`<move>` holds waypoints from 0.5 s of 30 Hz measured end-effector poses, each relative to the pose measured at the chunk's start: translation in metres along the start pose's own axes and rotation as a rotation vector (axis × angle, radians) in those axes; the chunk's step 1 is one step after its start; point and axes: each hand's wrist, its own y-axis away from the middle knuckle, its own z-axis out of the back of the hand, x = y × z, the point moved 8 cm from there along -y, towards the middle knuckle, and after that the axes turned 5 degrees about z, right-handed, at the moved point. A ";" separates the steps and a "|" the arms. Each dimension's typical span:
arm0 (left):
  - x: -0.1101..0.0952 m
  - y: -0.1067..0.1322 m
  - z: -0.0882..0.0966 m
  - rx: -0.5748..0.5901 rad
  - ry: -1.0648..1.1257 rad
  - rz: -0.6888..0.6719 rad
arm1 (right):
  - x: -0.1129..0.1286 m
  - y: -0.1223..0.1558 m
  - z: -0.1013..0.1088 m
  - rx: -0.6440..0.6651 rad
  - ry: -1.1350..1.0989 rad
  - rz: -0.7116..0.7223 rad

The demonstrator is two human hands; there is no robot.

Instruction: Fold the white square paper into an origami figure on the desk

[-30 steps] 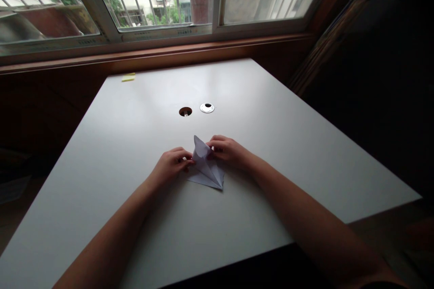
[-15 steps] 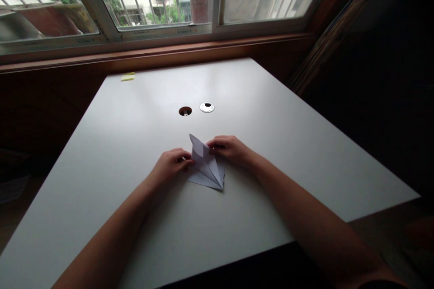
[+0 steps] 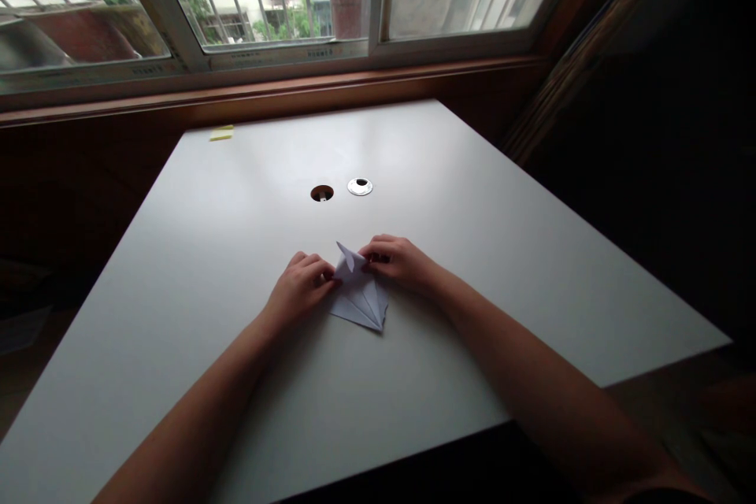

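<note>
A piece of folded white paper (image 3: 361,295) lies on the white bench (image 3: 177,291), just below the center of the frame. Its upper part rises in a thin, upright flap, while its lower part tapers to a point toward the lower right. The left hand (image 3: 304,281) has its fingers clamped on the paper's left edge; the right hand (image 3: 397,258) has its fingers clamped on the upper right edge. Above them, near the center, a round hole (image 3: 322,195) sits beside a pale disc (image 3: 357,190). A yellow slip (image 3: 222,133) rests at the bench's upper left corner, below the window (image 3: 319,53).
</note>
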 end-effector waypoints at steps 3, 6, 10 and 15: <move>-0.004 0.000 0.001 0.008 0.009 0.000 | 0.002 0.000 0.000 -0.018 0.026 0.033; -0.007 0.000 0.001 0.017 -0.002 -0.002 | 0.006 -0.001 0.001 -0.029 0.060 0.085; -0.012 0.002 0.001 -0.002 -0.043 -0.042 | 0.023 -0.002 0.007 -0.078 0.092 0.179; -0.022 0.002 -0.002 -0.018 -0.127 -0.104 | 0.043 -0.003 0.013 -0.167 0.034 0.176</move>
